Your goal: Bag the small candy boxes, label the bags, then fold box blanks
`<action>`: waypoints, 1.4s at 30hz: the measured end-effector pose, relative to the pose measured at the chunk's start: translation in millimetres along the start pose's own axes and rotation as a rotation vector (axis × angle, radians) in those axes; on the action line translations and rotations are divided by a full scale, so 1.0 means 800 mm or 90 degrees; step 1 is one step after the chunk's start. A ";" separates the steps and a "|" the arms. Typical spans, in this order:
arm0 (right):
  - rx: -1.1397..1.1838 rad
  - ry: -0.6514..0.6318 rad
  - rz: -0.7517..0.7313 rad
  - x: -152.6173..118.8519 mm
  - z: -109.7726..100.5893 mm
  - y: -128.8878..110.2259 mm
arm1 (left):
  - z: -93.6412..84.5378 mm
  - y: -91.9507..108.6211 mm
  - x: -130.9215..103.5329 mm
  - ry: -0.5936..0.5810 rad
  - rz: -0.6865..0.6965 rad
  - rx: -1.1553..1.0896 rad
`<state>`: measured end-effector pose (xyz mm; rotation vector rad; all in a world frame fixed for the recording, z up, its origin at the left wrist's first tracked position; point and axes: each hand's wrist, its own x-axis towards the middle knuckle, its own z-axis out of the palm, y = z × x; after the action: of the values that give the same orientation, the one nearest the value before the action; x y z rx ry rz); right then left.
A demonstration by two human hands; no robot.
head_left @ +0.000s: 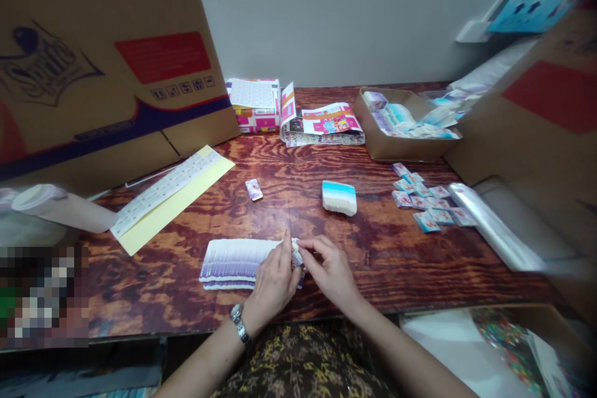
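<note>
A long row of purple-and-white cards (233, 261) lies on the wooden table in front of me. My left hand (275, 273), with a watch at the wrist, rests on the row's right end, its fingers closed round the cards there. My right hand (329, 264) pinches the edge of a small printed card (296, 254) at that same end, thumb and forefinger together. Beyond my hands sits a blue-and-white card stack (339, 197). One single small card (254, 189) lies farther left.
Several small card packs (420, 199) lie at the right beside a clear plastic roll (494, 227). An open carton (405, 149) of packs stands at the back. Yellow-backed label sheets (172, 199) lie left. Large cardboard boxes (107, 62) flank the table.
</note>
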<state>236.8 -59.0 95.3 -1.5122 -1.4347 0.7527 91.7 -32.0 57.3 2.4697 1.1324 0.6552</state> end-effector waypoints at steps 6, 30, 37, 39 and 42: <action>-0.095 -0.057 -0.109 -0.008 0.002 0.006 | -0.002 -0.008 0.014 0.002 -0.033 0.068; 0.096 -0.127 0.098 0.004 -0.009 0.069 | 0.007 -0.004 -0.001 -0.077 0.023 0.112; 0.032 -0.097 0.072 0.007 -0.013 0.051 | 0.003 -0.010 -0.003 -0.079 0.002 -0.023; -0.014 -0.058 0.034 0.005 -0.012 0.046 | 0.000 -0.012 -0.003 -0.044 -0.019 -0.066; -0.092 0.007 -0.107 -0.003 -0.011 0.038 | -0.005 -0.010 0.000 0.007 -0.044 -0.126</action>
<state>257.3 -61.0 71.0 -1.4779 -1.6141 0.5484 84.8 -26.2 56.4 2.2546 1.0957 0.7233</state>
